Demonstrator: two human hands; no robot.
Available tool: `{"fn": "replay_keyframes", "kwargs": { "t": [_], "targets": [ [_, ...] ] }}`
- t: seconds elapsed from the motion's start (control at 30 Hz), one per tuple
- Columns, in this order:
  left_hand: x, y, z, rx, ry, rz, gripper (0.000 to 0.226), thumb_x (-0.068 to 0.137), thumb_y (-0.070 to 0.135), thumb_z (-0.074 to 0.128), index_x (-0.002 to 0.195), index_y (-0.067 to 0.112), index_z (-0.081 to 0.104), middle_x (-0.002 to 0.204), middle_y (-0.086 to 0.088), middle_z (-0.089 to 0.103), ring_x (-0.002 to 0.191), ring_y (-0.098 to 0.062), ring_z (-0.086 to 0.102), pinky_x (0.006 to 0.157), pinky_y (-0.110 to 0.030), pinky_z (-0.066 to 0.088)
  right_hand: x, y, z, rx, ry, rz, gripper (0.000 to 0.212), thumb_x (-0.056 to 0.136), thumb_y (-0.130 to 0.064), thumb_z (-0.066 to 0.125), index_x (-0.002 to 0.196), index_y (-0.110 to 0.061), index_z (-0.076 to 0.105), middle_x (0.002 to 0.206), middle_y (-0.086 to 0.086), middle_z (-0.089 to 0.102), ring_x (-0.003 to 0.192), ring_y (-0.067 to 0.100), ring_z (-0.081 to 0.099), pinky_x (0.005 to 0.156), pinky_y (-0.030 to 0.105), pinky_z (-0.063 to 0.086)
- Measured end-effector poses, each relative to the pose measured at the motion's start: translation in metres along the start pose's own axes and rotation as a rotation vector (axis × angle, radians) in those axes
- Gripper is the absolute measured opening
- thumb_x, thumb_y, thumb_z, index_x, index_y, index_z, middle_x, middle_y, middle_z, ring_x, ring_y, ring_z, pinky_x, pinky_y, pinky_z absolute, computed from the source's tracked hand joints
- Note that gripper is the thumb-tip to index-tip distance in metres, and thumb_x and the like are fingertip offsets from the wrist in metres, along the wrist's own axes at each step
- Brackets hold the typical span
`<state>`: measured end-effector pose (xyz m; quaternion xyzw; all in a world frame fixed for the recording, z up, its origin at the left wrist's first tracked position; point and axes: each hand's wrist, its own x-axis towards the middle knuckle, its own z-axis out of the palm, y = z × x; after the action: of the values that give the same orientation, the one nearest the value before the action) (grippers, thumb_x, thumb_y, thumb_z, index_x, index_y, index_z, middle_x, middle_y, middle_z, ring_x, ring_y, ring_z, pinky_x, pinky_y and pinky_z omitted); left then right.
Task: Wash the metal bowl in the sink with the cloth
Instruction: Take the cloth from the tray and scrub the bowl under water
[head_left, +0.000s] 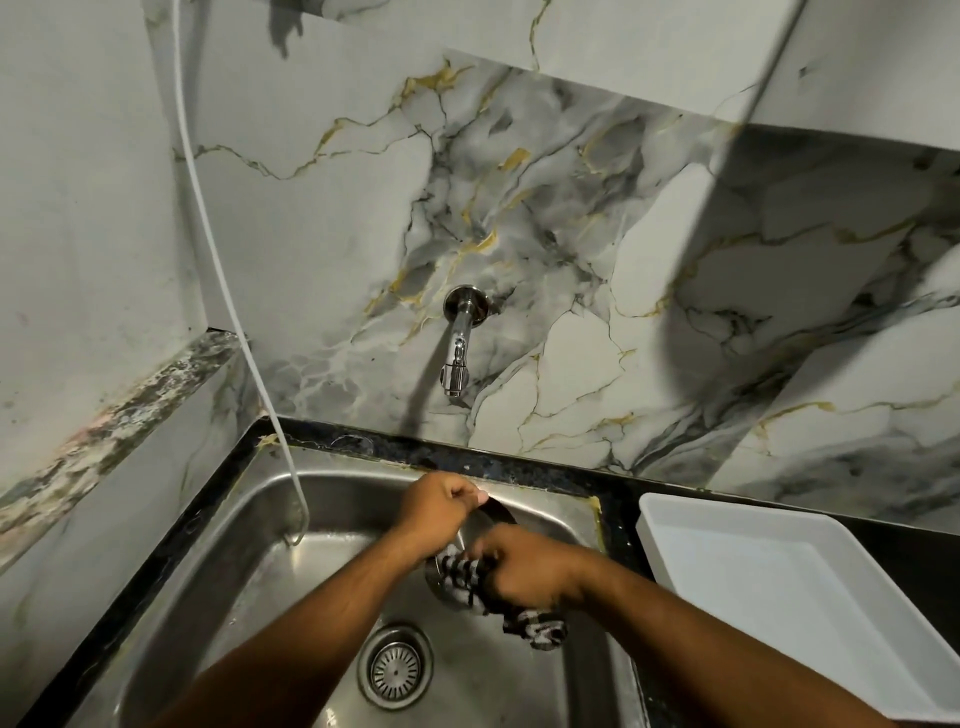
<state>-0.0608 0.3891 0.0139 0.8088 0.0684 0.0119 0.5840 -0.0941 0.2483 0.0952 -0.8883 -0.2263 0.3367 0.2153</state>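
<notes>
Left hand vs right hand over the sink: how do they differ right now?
The left hand pinches the far rim of the metal bowl; the right hand clutches the striped cloth against it. The left hand sits higher and nearer the tap; the right hand is lower, toward the white tray. Both are bare and above the sink.

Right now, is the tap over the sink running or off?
Off, as far as I can tell: no stream falls from the tap toward the sink, where the hands work.
</notes>
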Motion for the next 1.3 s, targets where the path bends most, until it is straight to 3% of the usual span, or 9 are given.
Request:
{"fn": "replay_keyframes", "kwargs": {
  "t": [0.17, 0.33, 0.47, 0.53, 0.63, 0.83, 1.0, 1.13, 1.3],
  "targets": [
    [0.005, -0.001, -0.015, -0.134, 0.006, -0.019, 0.025, 0.097, 0.023, 0.053, 0.118, 0.018, 0.067, 0.105, 0.006, 0.067, 0.097, -0.011, 0.062, 0.067, -0.013, 0.046, 0.003, 0.011, -0.015, 0.724, 0.175, 0.064, 0.039, 0.077, 0.017, 0.041, 0.107, 0.009, 0.066, 0.098, 0.029, 0.069, 0.079, 0.031, 0.069, 0.065, 0.032, 0.060],
    [0.003, -0.013, -0.025, -0.280, 0.087, -0.046, 0.033, 0.098, 0.021, 0.052, 0.128, 0.012, 0.061, 0.121, 0.000, 0.063, 0.113, -0.015, 0.056, 0.093, -0.025, 0.040, 0.010, 0.017, -0.012, 1.060, 0.469, 0.049, 0.038, 0.080, 0.017, 0.041, 0.092, -0.005, 0.070, 0.089, 0.019, 0.073, 0.074, 0.027, 0.070, 0.064, 0.034, 0.060],
    [0.003, -0.009, -0.009, -0.481, 0.050, -0.098, 0.029, 0.097, 0.021, 0.053, 0.123, 0.014, 0.064, 0.113, -0.003, 0.069, 0.106, -0.018, 0.063, 0.094, -0.032, 0.049, 0.024, -0.005, 0.011, 0.566, 0.504, 0.010, 0.043, 0.085, 0.009, 0.043, 0.113, -0.018, 0.061, 0.098, 0.008, 0.068, 0.092, 0.029, 0.066, 0.080, 0.038, 0.057],
    [0.007, -0.004, -0.009, -0.505, 0.062, -0.078, 0.023, 0.096, 0.022, 0.054, 0.115, 0.021, 0.068, 0.104, 0.003, 0.073, 0.098, -0.012, 0.067, 0.082, -0.024, 0.051, 0.031, -0.015, 0.022, 0.302, 0.403, -0.041, 0.054, 0.087, 0.006, 0.043, 0.137, -0.015, 0.042, 0.124, 0.019, 0.058, 0.113, 0.038, 0.058, 0.095, 0.042, 0.052],
    [0.012, -0.001, -0.016, -0.489, 0.107, -0.065, 0.018, 0.095, 0.024, 0.058, 0.106, 0.024, 0.071, 0.098, 0.003, 0.074, 0.088, -0.008, 0.068, 0.077, -0.023, 0.051, 0.032, -0.022, 0.022, 0.002, 0.338, -0.122, 0.058, 0.086, 0.005, 0.047, 0.142, -0.007, 0.037, 0.150, 0.022, 0.034, 0.134, 0.041, 0.039, 0.108, 0.043, 0.040],
    [0.010, 0.006, -0.028, -0.401, 0.106, -0.056, 0.012, 0.092, 0.022, 0.061, 0.088, 0.024, 0.073, 0.089, -0.001, 0.074, 0.084, -0.016, 0.066, 0.080, -0.032, 0.054, 0.014, -0.029, 0.013, -0.355, 0.181, -0.197, 0.046, 0.084, 0.004, 0.050, 0.128, -0.011, 0.057, 0.124, 0.023, 0.057, 0.082, 0.037, 0.063, 0.049, 0.032, 0.053],
    [-0.002, 0.000, -0.031, -0.256, -0.036, -0.024, 0.012, 0.088, 0.016, 0.068, 0.083, 0.024, 0.075, 0.082, 0.004, 0.076, 0.080, -0.013, 0.069, 0.073, -0.026, 0.054, 0.006, -0.017, 0.012, -0.558, 0.005, -0.203, 0.048, 0.083, 0.001, 0.052, 0.123, -0.022, 0.064, 0.119, 0.013, 0.066, 0.086, 0.031, 0.065, 0.050, 0.029, 0.056],
    [-0.006, 0.000, -0.029, -0.094, -0.122, -0.008, 0.010, 0.087, 0.021, 0.069, 0.082, 0.024, 0.077, 0.076, 0.010, 0.075, 0.073, -0.001, 0.066, 0.069, -0.019, 0.050, 0.001, -0.007, 0.010, -0.996, -0.076, -0.294, 0.027, 0.088, -0.008, 0.057, 0.113, -0.012, 0.067, 0.112, 0.013, 0.067, 0.097, 0.031, 0.065, 0.075, 0.038, 0.055],
    [0.002, 0.012, -0.047, 0.070, -0.307, -0.200, 0.026, 0.089, 0.024, 0.063, 0.065, 0.017, 0.069, 0.064, -0.004, 0.068, 0.061, -0.015, 0.060, 0.057, -0.023, 0.047, 0.004, 0.013, -0.007, -1.331, 0.156, -0.537, 0.047, 0.103, -0.019, 0.031, 0.147, -0.004, 0.032, 0.158, 0.018, 0.024, 0.144, 0.041, 0.019, 0.111, 0.050, 0.033]
  ]
}}
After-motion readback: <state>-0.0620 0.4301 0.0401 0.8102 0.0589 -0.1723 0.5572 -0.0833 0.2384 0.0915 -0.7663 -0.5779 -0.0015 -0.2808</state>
